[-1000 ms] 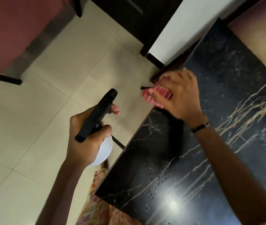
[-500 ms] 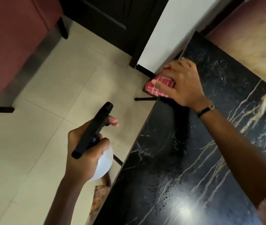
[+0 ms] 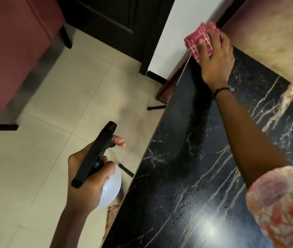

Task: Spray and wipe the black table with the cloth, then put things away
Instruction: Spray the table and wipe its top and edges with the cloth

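Observation:
The black marble table with pale veins fills the right half of the head view. My right hand grips a folded red checked cloth at the table's far left corner, where the cloth juts past the edge. My left hand holds a spray bottle with a black trigger head and a white round body over the floor, left of the table's edge, one finger beside the trigger.
Beige floor tiles lie left of the table. A dark red sofa stands at the upper left, a dark door and a white wall beyond. A beige stone wall borders the table's far side.
My right hand has slid the cloth along the table's left edge away from me to the far corner. The spray bottle has stayed in my left hand beside the table.

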`<state>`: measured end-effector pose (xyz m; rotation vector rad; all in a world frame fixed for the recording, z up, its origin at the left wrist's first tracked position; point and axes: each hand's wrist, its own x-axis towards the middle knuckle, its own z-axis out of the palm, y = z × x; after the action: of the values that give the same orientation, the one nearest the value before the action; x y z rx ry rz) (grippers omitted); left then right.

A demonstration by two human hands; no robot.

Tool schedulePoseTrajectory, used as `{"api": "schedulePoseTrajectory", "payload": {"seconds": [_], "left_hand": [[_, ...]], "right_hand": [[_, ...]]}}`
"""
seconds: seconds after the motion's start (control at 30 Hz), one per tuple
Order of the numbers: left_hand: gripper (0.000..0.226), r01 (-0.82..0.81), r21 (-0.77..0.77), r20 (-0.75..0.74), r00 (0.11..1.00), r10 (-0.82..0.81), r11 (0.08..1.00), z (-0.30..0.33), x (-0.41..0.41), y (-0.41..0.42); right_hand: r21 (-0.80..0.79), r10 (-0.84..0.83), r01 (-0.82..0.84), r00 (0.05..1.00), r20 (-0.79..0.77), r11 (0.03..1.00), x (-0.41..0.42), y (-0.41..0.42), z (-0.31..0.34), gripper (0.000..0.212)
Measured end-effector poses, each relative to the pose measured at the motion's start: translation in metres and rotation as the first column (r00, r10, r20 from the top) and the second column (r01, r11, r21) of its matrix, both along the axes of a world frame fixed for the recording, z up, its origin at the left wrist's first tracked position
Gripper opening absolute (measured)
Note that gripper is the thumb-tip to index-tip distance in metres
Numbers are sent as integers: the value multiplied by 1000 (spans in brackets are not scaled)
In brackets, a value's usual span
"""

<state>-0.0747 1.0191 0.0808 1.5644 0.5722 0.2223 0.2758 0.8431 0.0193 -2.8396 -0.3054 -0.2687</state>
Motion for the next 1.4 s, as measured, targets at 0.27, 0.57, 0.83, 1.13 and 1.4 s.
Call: {"api": "schedulePoseTrajectory", "payload": {"seconds": [0.27,0.57,0.83,1.13,1.4], "left_hand": [[30,-4,-36,-3,1000,4,999,20,-15,-6],[35,107,20,53,993,-107,994,43,-10,-17],[16,57,-34,42,998,-56,998,53,-28,-46],[41,73,56,9,997,-73,996,67,-60,-86],[28,104,80,-41,994,-101,991,80,-97,-116]], "right_hand": [[34,155,-152,975,-158,988,-228,-54,10,57],[-67,556,-581,801,-223,811,-226,-135,18,53],[-30,-166,164,976,-138,986,-107,-115,12,59],[26,97,-94,968,-232,995,-337,-65,15,54],[-24,542,-567,798,-264,824,-403,-162,23,51]]}}
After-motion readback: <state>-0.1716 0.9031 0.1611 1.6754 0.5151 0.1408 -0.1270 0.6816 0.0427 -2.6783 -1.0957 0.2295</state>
